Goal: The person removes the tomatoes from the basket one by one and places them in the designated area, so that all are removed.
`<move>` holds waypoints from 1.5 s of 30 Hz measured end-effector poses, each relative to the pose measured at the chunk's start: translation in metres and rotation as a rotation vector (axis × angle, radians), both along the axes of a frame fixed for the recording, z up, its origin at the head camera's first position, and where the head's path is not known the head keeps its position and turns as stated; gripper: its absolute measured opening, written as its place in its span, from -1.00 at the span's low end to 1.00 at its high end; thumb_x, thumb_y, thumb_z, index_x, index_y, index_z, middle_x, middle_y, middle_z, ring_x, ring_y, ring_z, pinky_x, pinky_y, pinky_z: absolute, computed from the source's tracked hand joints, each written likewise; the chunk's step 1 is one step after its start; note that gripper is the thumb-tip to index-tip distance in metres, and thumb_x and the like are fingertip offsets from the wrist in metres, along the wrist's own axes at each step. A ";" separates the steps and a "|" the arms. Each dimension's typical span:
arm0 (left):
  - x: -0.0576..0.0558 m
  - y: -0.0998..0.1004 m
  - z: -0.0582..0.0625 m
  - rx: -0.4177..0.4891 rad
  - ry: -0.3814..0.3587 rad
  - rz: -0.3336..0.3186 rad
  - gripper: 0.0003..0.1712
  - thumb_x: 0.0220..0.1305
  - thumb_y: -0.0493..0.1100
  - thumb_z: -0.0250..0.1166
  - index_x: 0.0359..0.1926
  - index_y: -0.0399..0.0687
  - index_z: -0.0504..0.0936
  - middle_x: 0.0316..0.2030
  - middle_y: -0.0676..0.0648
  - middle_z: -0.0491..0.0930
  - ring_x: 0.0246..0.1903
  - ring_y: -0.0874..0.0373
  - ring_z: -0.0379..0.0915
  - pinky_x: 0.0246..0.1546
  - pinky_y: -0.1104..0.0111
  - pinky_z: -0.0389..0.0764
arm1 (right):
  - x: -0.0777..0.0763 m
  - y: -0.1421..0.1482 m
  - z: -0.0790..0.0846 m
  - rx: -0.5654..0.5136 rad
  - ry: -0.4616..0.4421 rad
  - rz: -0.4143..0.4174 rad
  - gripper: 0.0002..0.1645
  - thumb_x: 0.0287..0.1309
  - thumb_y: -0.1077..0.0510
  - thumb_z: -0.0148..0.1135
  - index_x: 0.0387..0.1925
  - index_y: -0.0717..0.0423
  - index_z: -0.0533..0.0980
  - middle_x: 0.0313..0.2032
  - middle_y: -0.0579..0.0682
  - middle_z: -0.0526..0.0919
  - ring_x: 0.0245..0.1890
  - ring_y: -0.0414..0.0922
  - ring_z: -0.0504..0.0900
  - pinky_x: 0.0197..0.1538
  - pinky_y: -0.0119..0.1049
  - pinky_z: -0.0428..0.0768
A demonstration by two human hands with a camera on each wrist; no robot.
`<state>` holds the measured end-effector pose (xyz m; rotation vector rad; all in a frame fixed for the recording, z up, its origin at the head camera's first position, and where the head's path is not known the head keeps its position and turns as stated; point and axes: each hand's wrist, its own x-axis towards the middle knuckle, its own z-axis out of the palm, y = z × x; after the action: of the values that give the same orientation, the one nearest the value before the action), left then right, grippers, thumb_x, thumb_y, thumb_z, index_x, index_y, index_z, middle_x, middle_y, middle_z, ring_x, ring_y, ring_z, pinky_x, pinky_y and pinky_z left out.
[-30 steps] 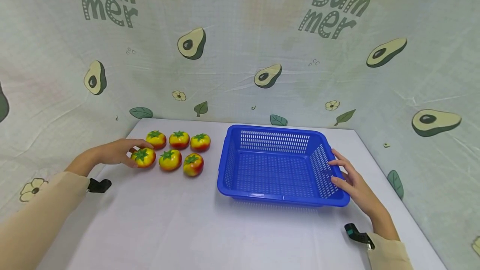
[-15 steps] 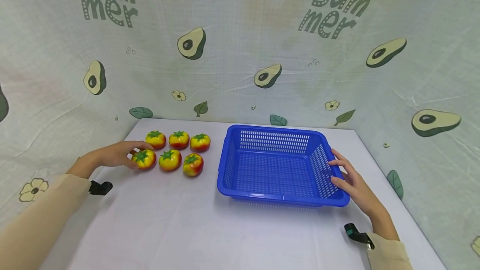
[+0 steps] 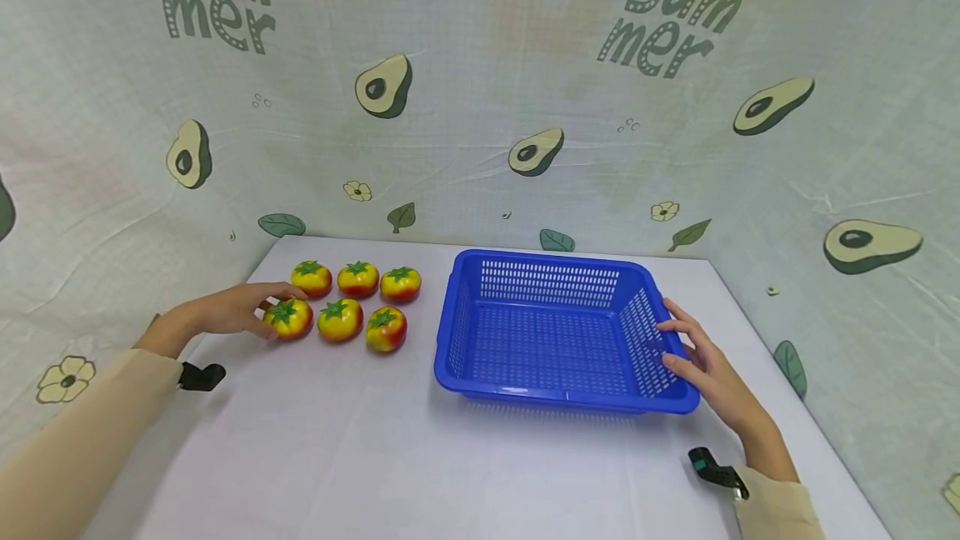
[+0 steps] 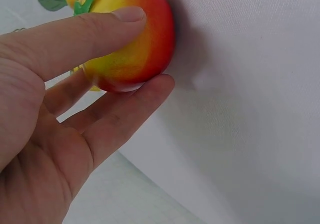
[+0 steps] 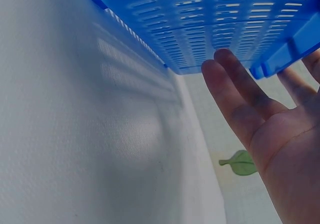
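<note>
My left hand [image 3: 238, 307] pinches a red-and-yellow tomato [image 3: 288, 319] with a green star-shaped top, at the left end of the nearer row. In the left wrist view the thumb lies over one side of the tomato [image 4: 142, 48] and the fingers reach along the opposite side. A blue slotted plastic basket [image 3: 555, 397] stands right of the tomatoes, with nothing inside. My right hand [image 3: 708, 369] holds its right rim, thumb and some fingers over the edge. In the right wrist view, two fingers of the hand [image 5: 295, 149] lie near the basket's outer wall [image 5: 200, 38].
Beside the held tomato are two others in the nearer row, one being a tomato [image 3: 386, 330] near the basket. A farther row holds three, with a tomato [image 3: 358, 280] in its middle. The white table [image 3: 390, 457] meets a printed cloth backdrop [image 3: 465, 107] behind and at both sides.
Over the last second my left hand and its tomato have shifted very slightly toward me and to the right. My right hand and the basket have stayed in place.
</note>
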<state>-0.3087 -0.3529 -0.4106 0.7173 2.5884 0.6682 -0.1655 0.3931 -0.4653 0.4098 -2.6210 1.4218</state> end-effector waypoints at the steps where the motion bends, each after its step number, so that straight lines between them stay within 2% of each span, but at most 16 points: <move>1: 0.000 0.000 0.000 -0.002 -0.005 0.005 -0.27 0.30 -0.22 0.49 0.44 -0.04 0.45 0.42 -0.30 0.43 0.33 -0.43 0.37 0.30 -0.38 0.43 | 0.000 0.000 0.000 0.001 0.000 0.000 -0.48 0.55 0.17 0.12 0.43 0.12 0.34 0.72 -0.07 -0.11 0.50 0.57 0.11 0.15 -0.61 0.47; 6: -0.001 -0.001 -0.001 -0.006 -0.019 0.019 -0.26 0.30 -0.17 0.50 0.45 -0.02 0.44 0.42 -0.33 0.41 0.34 -0.44 0.35 0.30 -0.40 0.42 | 0.000 0.000 0.000 0.000 0.001 0.002 -0.48 0.54 0.17 0.12 0.44 0.12 0.34 0.72 -0.07 -0.11 0.53 0.53 0.10 0.16 -0.61 0.47; 13: -0.001 -0.001 0.000 0.011 -0.026 0.013 -0.27 0.32 -0.14 0.50 0.45 0.00 0.44 0.40 -0.34 0.41 0.33 -0.44 0.36 0.29 -0.39 0.43 | 0.000 0.001 -0.001 -0.020 -0.012 0.009 -0.48 0.55 0.18 0.11 0.43 0.13 0.32 0.72 -0.08 -0.13 0.48 0.61 0.14 0.12 -0.54 0.54; 19: 0.001 -0.002 -0.001 -0.012 -0.028 0.032 -0.25 0.32 -0.10 0.50 0.47 0.01 0.43 0.42 -0.35 0.40 0.36 -0.41 0.31 0.31 -0.44 0.36 | -0.001 0.001 -0.001 -0.026 -0.009 0.015 -0.49 0.55 0.19 0.10 0.43 0.12 0.33 0.72 -0.07 -0.13 0.47 0.62 0.14 0.10 -0.51 0.59; 26: 0.006 -0.001 0.000 0.014 -0.042 0.038 -0.23 0.34 -0.09 0.49 0.50 -0.02 0.42 0.49 -0.33 0.33 0.40 -0.49 0.23 0.33 -0.46 0.32 | 0.000 0.003 -0.001 -0.005 -0.006 0.004 -0.49 0.55 0.18 0.10 0.43 0.12 0.33 0.72 -0.08 -0.10 0.56 0.45 0.11 0.16 -0.61 0.47; 33: 0.005 -0.001 0.001 0.032 -0.041 0.032 -0.19 0.34 -0.09 0.49 0.53 -0.05 0.37 0.50 -0.36 0.30 0.40 -0.50 0.25 0.34 -0.44 0.33 | 0.001 0.003 0.002 0.005 -0.001 0.003 -0.48 0.55 0.18 0.12 0.43 0.12 0.33 0.72 -0.09 -0.10 0.50 0.53 0.15 0.15 -0.62 0.48; 34: 0.005 -0.001 0.002 0.032 -0.042 0.033 -0.17 0.34 -0.09 0.49 0.54 -0.05 0.35 0.50 -0.38 0.30 0.39 -0.50 0.26 0.33 -0.44 0.34 | 0.001 0.003 0.003 0.009 0.002 0.005 -0.48 0.54 0.19 0.13 0.43 0.12 0.33 0.72 -0.08 -0.10 0.51 0.47 0.19 0.14 -0.61 0.49; 37: 0.004 -0.001 0.003 0.021 -0.037 0.044 -0.12 0.34 -0.06 0.49 0.56 -0.05 0.29 0.48 -0.44 0.30 0.35 -0.47 0.36 0.29 -0.41 0.42 | 0.002 0.004 0.005 0.022 0.017 0.010 -0.48 0.53 0.21 0.15 0.42 0.13 0.35 0.71 -0.05 -0.08 0.54 0.08 0.29 0.15 -0.62 0.50; 39: 0.005 -0.002 0.004 0.020 -0.033 0.057 -0.09 0.34 -0.04 0.50 0.57 -0.04 0.25 0.48 -0.45 0.30 0.33 -0.43 0.42 0.27 -0.39 0.46 | 0.002 0.005 0.007 0.032 0.029 0.014 -0.49 0.52 0.23 0.16 0.41 0.14 0.36 0.71 -0.01 -0.06 0.47 -0.06 0.34 0.14 -0.60 0.52; 41: 0.006 -0.002 0.004 0.017 -0.021 0.069 -0.07 0.34 -0.03 0.50 0.59 -0.04 0.23 0.47 -0.46 0.31 0.32 -0.41 0.45 0.23 -0.37 0.51 | 0.003 0.005 0.009 0.042 0.035 0.017 -0.49 0.51 0.24 0.18 0.40 0.15 0.37 0.71 0.02 -0.05 0.46 0.01 0.36 0.13 -0.60 0.52; 45: 0.011 0.001 0.004 0.031 0.011 0.087 -0.06 0.35 -0.03 0.49 0.60 -0.06 0.23 0.49 -0.46 0.29 0.34 -0.44 0.42 0.19 -0.31 0.59 | 0.008 0.007 0.012 0.081 0.023 0.028 -0.48 0.51 0.24 0.19 0.41 0.13 0.36 0.70 0.11 -0.05 0.39 0.52 0.34 0.11 -0.58 0.50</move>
<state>-0.2973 -0.3523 -0.4068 0.6232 2.6373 0.7347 -0.1572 0.3998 -0.4531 0.4705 -2.6716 1.3142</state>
